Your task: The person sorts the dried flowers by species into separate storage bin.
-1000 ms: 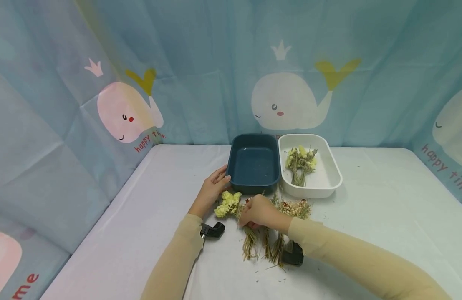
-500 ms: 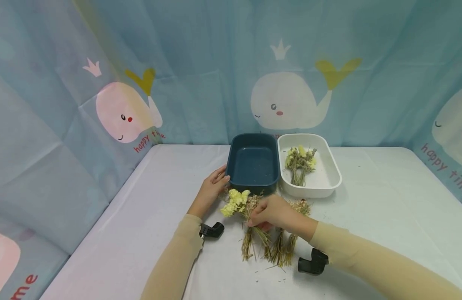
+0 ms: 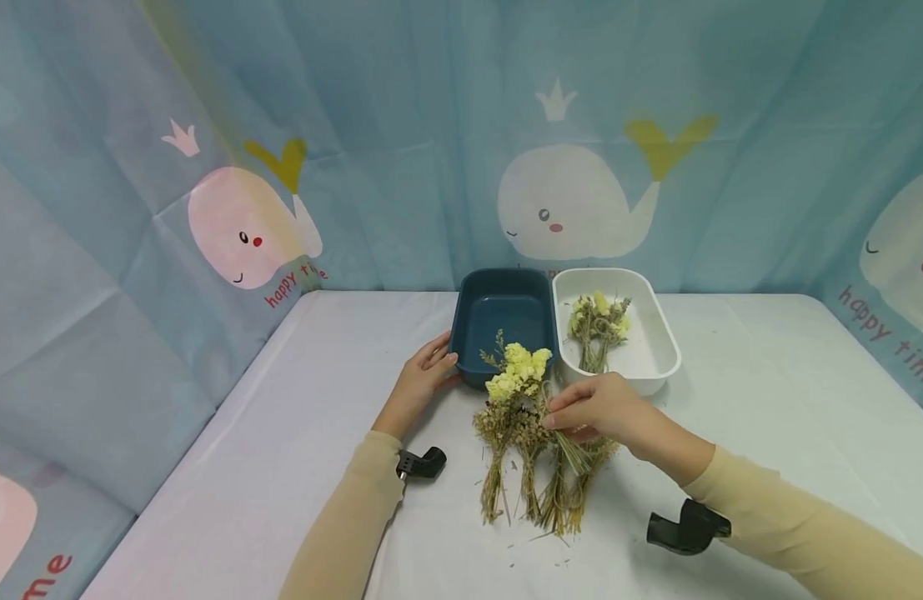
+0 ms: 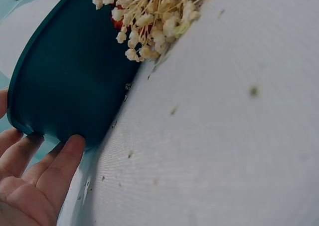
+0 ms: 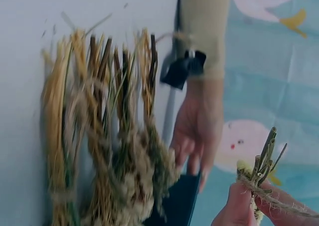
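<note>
My right hand [image 3: 607, 412] pinches a small bunch of yellow dried flowers [image 3: 517, 372] by its twine-tied stems, held up in front of the dark blue tub. In the right wrist view, thumb and fingers meet at the twine below the cut stem ends [image 5: 266, 158]. My left hand [image 3: 419, 385] touches the near left corner of the dark blue tub [image 3: 461, 321], its fingers fairly straight against the wall in the left wrist view. Several dried flower bunches [image 3: 491, 479] lie side by side on the table under the held one, their heads partly hidden.
Right of the blue tub stands a white tub [image 3: 659, 333], with yellow dried flowers [image 3: 598, 329] lying in it. Bits of stem lie scattered on the white tablecloth [image 3: 341, 358]. A whale-print curtain [image 3: 401, 217] hangs behind the table.
My right hand has lifted the yellow bunch off the other bunches and moved right and a little away from me. The blooms now overlap the blue tub's near edge. My left hand stays put.
</note>
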`<state>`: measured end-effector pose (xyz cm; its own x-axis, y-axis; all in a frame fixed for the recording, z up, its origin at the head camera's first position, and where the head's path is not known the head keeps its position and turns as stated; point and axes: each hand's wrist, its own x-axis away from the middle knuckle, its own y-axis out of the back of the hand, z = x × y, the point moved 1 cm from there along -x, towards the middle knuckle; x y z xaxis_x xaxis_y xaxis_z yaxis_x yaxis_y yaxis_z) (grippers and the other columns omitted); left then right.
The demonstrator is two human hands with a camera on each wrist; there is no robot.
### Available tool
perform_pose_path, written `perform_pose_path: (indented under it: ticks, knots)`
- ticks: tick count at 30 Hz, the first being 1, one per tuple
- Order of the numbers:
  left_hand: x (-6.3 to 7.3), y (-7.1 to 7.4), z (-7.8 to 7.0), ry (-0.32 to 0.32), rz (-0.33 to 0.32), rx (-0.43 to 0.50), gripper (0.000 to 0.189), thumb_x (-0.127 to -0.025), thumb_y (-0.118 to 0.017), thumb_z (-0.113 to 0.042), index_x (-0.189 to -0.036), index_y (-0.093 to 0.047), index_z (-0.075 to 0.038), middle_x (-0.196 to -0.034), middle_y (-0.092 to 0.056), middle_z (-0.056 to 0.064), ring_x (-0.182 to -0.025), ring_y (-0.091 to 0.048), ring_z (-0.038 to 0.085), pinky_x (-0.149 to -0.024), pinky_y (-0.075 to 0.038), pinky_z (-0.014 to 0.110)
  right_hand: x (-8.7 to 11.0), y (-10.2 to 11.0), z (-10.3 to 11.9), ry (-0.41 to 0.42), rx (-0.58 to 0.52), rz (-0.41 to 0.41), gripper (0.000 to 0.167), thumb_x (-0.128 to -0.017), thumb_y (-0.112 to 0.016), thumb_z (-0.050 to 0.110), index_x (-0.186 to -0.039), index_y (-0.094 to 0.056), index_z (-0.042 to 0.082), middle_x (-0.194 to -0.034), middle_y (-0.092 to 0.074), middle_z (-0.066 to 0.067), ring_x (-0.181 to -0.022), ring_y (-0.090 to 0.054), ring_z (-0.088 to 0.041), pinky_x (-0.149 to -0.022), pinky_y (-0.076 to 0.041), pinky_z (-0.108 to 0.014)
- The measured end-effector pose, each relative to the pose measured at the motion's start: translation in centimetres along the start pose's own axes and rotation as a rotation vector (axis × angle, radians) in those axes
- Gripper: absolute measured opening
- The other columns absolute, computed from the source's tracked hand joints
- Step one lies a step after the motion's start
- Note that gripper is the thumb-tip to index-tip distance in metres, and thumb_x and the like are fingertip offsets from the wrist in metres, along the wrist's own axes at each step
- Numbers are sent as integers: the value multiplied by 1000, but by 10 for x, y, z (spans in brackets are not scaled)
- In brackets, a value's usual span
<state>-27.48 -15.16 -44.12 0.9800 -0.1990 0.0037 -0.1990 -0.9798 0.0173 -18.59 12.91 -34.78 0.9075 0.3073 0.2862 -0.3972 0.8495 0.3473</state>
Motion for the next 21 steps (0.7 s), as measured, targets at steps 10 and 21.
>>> perform_pose_path:
  ticks: [10,21]
  knots:
    - [0,-1,3,6,-10,-12,56,-102,-58,-25,-154,-38,-18,-159,-38,9,-145,-42,26,-113,-48,47,-9,32,-8,-9,13,-81,34,-88,-77,25,-110,-73,0,-97,-75,1,-84,-70,-13,-83,-64,-35]
    - [0,0,1,9,-15,-14,56,-102,-58,-24,-154,-37,-19,-159,-38,9,-144,-43,26,-112,-48,47,-24,62,-10,2,-40,-118,42,-90,-75,29,-119,-69,0,-94,-73,12,-88,-68,-5,-88,-63,-32]
